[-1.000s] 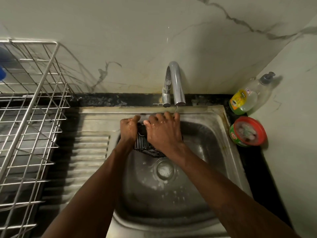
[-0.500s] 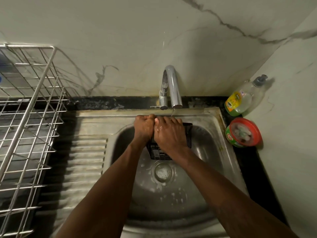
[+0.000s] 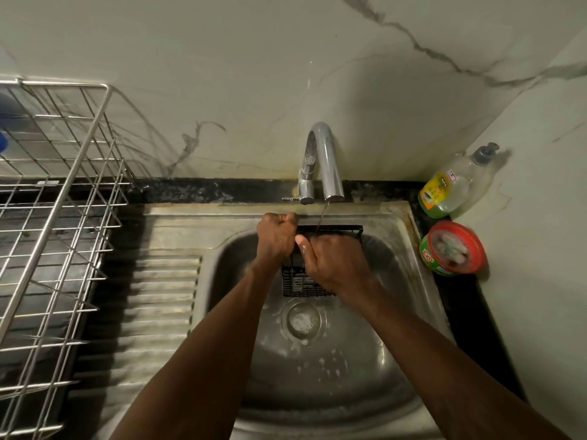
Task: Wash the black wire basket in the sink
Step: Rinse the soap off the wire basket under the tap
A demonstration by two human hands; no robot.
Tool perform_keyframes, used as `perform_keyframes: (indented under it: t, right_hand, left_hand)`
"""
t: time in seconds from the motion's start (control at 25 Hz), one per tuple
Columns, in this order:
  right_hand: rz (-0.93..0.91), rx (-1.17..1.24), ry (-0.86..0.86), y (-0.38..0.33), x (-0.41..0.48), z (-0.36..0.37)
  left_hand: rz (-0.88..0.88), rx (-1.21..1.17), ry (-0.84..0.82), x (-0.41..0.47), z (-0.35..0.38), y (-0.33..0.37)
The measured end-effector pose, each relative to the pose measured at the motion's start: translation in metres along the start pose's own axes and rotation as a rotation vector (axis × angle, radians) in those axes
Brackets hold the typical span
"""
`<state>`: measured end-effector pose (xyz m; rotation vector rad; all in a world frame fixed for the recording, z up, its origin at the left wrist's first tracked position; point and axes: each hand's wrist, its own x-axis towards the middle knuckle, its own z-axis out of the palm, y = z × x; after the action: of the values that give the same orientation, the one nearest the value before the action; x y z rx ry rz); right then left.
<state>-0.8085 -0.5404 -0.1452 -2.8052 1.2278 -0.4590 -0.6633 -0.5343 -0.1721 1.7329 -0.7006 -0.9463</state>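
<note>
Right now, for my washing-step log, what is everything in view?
black wire basket: one, black, held in the sink under the tap
sink: one, steel, centre, ribbed drainboard on its left
tap: one, chrome, behind the sink, thin stream running
dish rack: one, silver wire, on the left
soap bottle: one, clear with yellow-green label, back right corner
tub: one, red and green, right of the sink
left hand: one, grips the basket's left edge
right hand: one, holds the basket

One each of basket (image 3: 295,285), sink (image 3: 222,223), tap (image 3: 327,160), bottle (image 3: 451,185), tub (image 3: 452,249), rack (image 3: 62,192); two hands (image 3: 276,236) (image 3: 333,262).
</note>
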Motion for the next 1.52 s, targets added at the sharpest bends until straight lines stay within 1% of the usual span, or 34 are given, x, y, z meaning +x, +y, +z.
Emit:
perform_keyframes:
  t: [0.04,0.08,0.12,0.16,0.2,0.24,0.28,0.32,0.44,0.48,0.52,0.56,0.64,0.72,0.76,0.8,0.88,0.92,1.04,1.12,1.16,1.2,1.28,1.32,1.36,1.4,1.44,1.48,1.52]
  right_hand:
    - [0.015,0.020,-0.074,0.000,0.008,-0.002]
    - [-0.009,0.089,-0.076,-0.001,0.014,-0.005]
    - [-0.033,0.208,0.009,-0.003,0.019,-0.006]
    - [-0.029,0.355,0.163,-0.002,0.024,-0.007]
    - [0.025,0.490,0.307,-0.002,0.027,-0.007]
    - [0.093,0.572,0.377,-0.002,0.031,-0.005]
    - [0.125,0.595,0.353,-0.004,0.037,-0.003]
    - [0.112,0.528,0.273,-0.007,0.044,0.000]
    - [0.033,0.247,-0.039,-0.012,0.051,0.002]
    - [0.027,0.137,-0.079,-0.013,0.049,-0.001]
    - [0.058,0.048,-0.084,-0.014,0.046,-0.005]
    - [0.135,0.001,-0.067,-0.011,0.042,-0.008]
    - [0.299,0.061,-0.012,-0.004,0.037,-0.015]
    - [0.350,0.103,0.048,-0.007,0.036,-0.019]
    - [0.351,0.066,0.036,-0.011,0.037,-0.020]
    - [0.353,0.008,-0.001,-0.016,0.037,-0.021]
    - [0.373,-0.122,-0.081,-0.021,0.036,-0.023]
    - [0.386,-0.140,-0.104,-0.022,0.037,-0.025]
    - [0.416,-0.138,-0.148,-0.025,0.041,-0.020]
    - [0.410,-0.104,-0.084,-0.030,0.044,-0.012]
    - [0.441,-0.002,-0.026,-0.030,0.045,-0.007]
    - [0.507,0.175,0.006,-0.028,0.046,-0.004]
    - [0.625,0.601,0.015,-0.025,0.045,-0.002]
    - [0.622,0.729,0.025,-0.022,0.043,0.001]
    - [0.562,0.786,0.011,-0.018,0.037,0.002]
    - [0.476,0.774,-0.027,-0.013,0.030,0.004]
    - [0.399,0.705,-0.076,-0.008,0.021,0.008]
    - [0.357,0.613,-0.117,0.001,0.013,0.014]
    - [0.379,0.526,-0.113,0.009,0.006,0.021]
  left_hand:
    - [0.013,-0.002,-0.013,0.000,-0.003,-0.001]
    - [0.024,-0.019,-0.025,0.000,-0.006,-0.002]
    - [0.037,-0.036,-0.041,-0.001,-0.008,-0.002]
    - [0.059,-0.049,-0.071,-0.003,-0.009,-0.002]
    - [0.090,-0.055,-0.102,-0.008,-0.010,0.000]
    - [0.122,-0.063,-0.119,-0.011,-0.010,0.000]
    - [0.136,-0.077,-0.108,-0.013,-0.010,0.000]
    - [0.116,-0.101,-0.067,-0.012,-0.008,-0.003]
    - [-0.031,-0.167,0.051,-0.004,-0.015,-0.010]
    - [-0.092,-0.208,0.067,-0.001,-0.021,-0.012]
    - [-0.150,-0.254,0.072,-0.001,-0.027,-0.013]
    - [-0.198,-0.313,0.075,-0.001,-0.033,-0.013]
    - [-0.274,-0.404,0.087,-0.006,-0.037,-0.013]
    - [-0.322,-0.422,0.062,-0.013,-0.036,-0.016]
    - [-0.314,-0.414,0.045,-0.016,-0.035,-0.020]
    - [-0.268,-0.379,0.031,-0.017,-0.033,-0.025]
    - [-0.125,-0.230,0.031,-0.019,-0.029,-0.033]
    - [-0.052,-0.137,0.038,-0.019,-0.029,-0.033]
    - [0.157,0.103,0.006,-0.020,-0.026,-0.025]
    - [0.260,0.262,0.004,-0.024,-0.017,-0.017]
    - [0.278,0.307,0.032,-0.025,-0.011,-0.013]
    - [0.287,0.336,0.071,-0.027,-0.005,-0.007]
    - [0.298,0.344,0.123,-0.028,0.003,0.001]
    - [0.269,0.315,0.126,-0.024,0.004,0.000]
    - [0.216,0.259,0.121,-0.018,0.001,-0.004]
    - [0.146,0.181,0.101,-0.013,-0.004,-0.010]
    - [0.083,0.104,0.071,-0.010,-0.009,-0.016]
    - [0.041,0.060,0.045,-0.011,-0.012,-0.022]
    - [0.032,0.046,0.034,-0.015,-0.013,-0.026]
